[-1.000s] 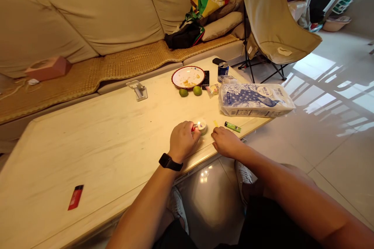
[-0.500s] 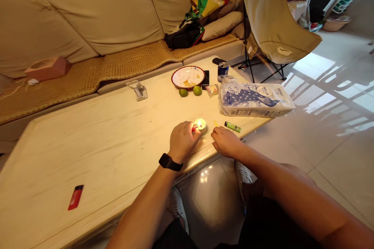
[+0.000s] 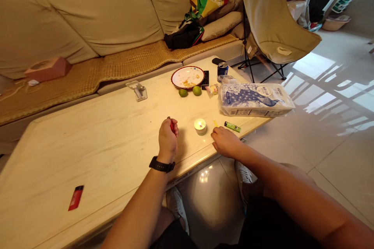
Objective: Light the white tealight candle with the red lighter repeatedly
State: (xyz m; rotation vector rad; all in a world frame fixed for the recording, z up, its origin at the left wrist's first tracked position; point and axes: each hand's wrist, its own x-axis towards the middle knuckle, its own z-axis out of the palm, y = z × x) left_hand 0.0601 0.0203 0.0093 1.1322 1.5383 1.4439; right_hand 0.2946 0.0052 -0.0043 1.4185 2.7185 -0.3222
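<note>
A tealight candle with a bright flame stands near the front edge of the table. To its left, my left hand is raised over the tabletop, closed around a red lighter whose top end pokes out above the fingers. On the candle's other side, my right hand rests at the table edge with its fingers curled together. A small yellow strip sticks out at its fingertips. Just beyond that hand lies a green lighter.
Another red lighter lies at the near left. Behind the candle are green limes, a red-rimmed plate, a blue can and a wrapped tissue pack. A grey stand sits towards the sofa.
My left hand has drawn back to the left from the candle with the red lighter, and the wrist has turned. The candle is now in full view. My right hand has stayed put.
</note>
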